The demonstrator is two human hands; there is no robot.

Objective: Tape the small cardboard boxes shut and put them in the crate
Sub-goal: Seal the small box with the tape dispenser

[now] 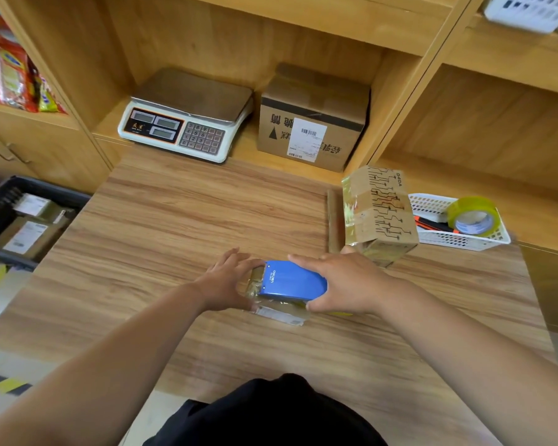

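On the desk, my left hand holds the box and my right hand grips the tape dispenser, seemingly mid-taping; next, tear the tape off.

One blue tape dispenser, one weighing scale and one roll of tape in one white basket. Three cardboard boxes sit outside the crate: small box, taped box, labelled box. The crate holds perhaps three more.
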